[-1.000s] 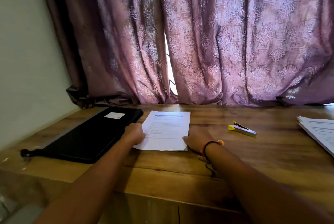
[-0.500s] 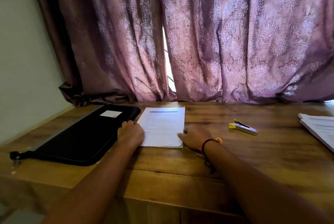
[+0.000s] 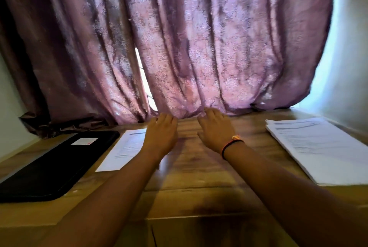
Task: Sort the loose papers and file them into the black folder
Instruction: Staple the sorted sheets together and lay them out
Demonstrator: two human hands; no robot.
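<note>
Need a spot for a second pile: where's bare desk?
Widest bare patch: middle of the desk, between the single sheet and the paper stack. Also the near strip in front of the black folder. Crowded: left side, folder and sheet nearly edge to edge; the stack fills the right.

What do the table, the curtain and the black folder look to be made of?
Table: wood or laminate, glossy grain.
Curtain: patterned fabric, slight sheen, hanging folds.
Black folder: matte, maybe fabric or faux leather; unclear.

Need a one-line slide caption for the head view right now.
Left hand and right hand, fingers straight, extend over the desk; single sheet lies beside black folder, paper stack at right.
</note>
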